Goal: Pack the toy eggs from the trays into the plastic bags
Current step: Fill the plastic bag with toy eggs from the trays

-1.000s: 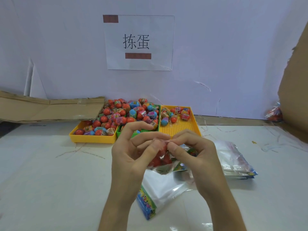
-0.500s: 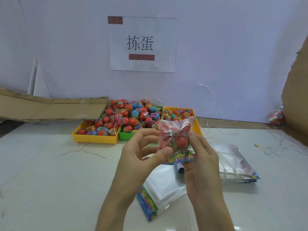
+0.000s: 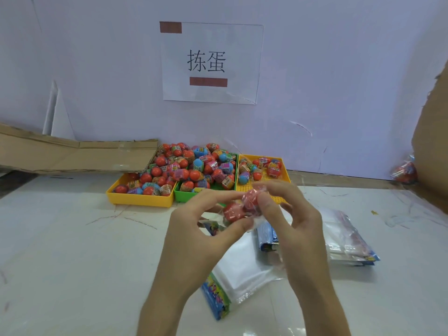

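A: What lies under your hands?

B: A pale, glossy white counter (image 3: 60, 251) with thin scratch marks and a few scraps on it. It runs back to a white wall (image 3: 339, 69), where a white paper sign with two black characters (image 3: 208, 63) is fixed with two brown tape strips.

A: And at the edges?

B: Flattened brown cardboard (image 3: 72, 155) leans along the wall on your left, and a taller brown cardboard panel (image 3: 434, 151) stands at your right, with a filled clear bag of red eggs (image 3: 404, 172) just beside it.

A: Where are the eggs?

B: Red and blue plastic toy eggs (image 3: 184, 166) are heaped in a yellow plastic tray (image 3: 143, 200) and the green plastic tray (image 3: 186, 196) touching it; a second yellow tray (image 3: 286, 170) on the right holds only a few.

A: What do you hold?

B: Your left hand (image 3: 194, 236) and right hand (image 3: 298, 229) both pinch a small clear plastic bag with red eggs inside (image 3: 238, 209), raised above the counter in front of the trays. Fingers of each hand are curled round it.

A: The spare bags?

B: A stack of flat clear bags with colourful printed edges (image 3: 240, 272) lies below your hands, and another stack (image 3: 346, 241) just to its right.
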`<move>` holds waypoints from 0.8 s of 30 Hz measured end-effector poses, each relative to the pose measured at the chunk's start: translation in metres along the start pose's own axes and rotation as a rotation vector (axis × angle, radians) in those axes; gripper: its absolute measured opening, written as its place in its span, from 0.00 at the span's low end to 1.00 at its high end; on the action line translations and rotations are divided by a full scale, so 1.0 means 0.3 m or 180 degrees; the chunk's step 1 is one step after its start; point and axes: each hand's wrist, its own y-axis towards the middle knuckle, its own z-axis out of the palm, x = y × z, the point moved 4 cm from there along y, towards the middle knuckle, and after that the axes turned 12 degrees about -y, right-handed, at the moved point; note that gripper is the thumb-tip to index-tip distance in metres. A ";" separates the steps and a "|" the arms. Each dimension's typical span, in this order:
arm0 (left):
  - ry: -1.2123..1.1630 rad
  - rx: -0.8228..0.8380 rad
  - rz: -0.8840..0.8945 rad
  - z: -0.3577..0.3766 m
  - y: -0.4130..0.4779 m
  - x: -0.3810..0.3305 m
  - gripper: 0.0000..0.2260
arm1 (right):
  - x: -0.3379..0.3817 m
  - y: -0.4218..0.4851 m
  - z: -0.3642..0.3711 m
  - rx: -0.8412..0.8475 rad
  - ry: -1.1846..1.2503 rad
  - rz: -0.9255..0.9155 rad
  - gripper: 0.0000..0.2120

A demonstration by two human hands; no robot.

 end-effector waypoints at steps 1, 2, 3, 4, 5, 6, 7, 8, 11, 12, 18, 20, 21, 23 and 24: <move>0.0033 0.0016 0.0031 0.000 0.000 -0.003 0.17 | -0.003 0.001 -0.003 0.0015 0.0021 -0.0009 0.05; 0.0033 0.0010 0.0065 -0.001 0.001 -0.006 0.17 | -0.008 0.001 -0.007 0.0023 0.0082 -0.0020 0.03; -0.0007 -0.0016 0.0100 -0.003 0.001 -0.010 0.17 | -0.012 -0.001 -0.010 0.0029 0.0152 -0.0036 0.03; -0.0083 -0.0051 0.0125 -0.004 0.001 -0.013 0.17 | -0.015 -0.003 -0.014 0.0024 0.0201 -0.0061 0.02; -0.0165 -0.0090 0.0142 -0.004 0.000 -0.015 0.16 | -0.017 -0.005 -0.016 0.0004 0.0234 -0.0074 0.03; -0.0227 -0.0139 0.0160 -0.004 -0.001 -0.018 0.15 | -0.019 -0.007 -0.018 -0.0025 0.0270 -0.0066 0.04; -0.0258 -0.0198 0.0188 -0.003 -0.003 -0.021 0.14 | -0.018 -0.008 -0.018 -0.0063 0.0315 -0.0048 0.05; -0.0280 -0.0251 0.0215 -0.003 -0.004 -0.024 0.12 | -0.015 -0.008 -0.017 -0.0109 0.0361 -0.0040 0.05; -0.0454 -0.0349 0.0218 0.000 -0.006 -0.030 0.10 | -0.007 -0.012 -0.009 -0.0201 0.0430 -0.0081 0.05; -0.0564 -0.0378 0.0196 -0.001 -0.006 -0.031 0.10 | -0.005 -0.014 -0.006 -0.0224 0.0421 -0.0093 0.05; -0.1046 -0.0589 -0.0022 0.009 -0.005 -0.015 0.09 | -0.004 -0.024 0.016 -0.0272 0.0326 -0.0173 0.06; -0.1203 -0.0649 -0.0156 0.015 -0.003 -0.009 0.08 | -0.005 -0.018 0.022 -0.0068 0.0465 -0.0057 0.04; -0.1318 -0.0680 -0.0263 0.015 -0.003 -0.005 0.07 | -0.007 -0.014 0.026 0.0172 0.0547 0.0034 0.03; -0.1603 -0.0734 -0.0491 0.007 -0.001 0.007 0.05 | -0.019 -0.016 0.034 0.0716 0.0578 0.0208 0.10; -0.1724 -0.0750 -0.0580 0.001 0.001 0.011 0.06 | -0.024 -0.017 0.036 0.0926 0.0518 0.0264 0.12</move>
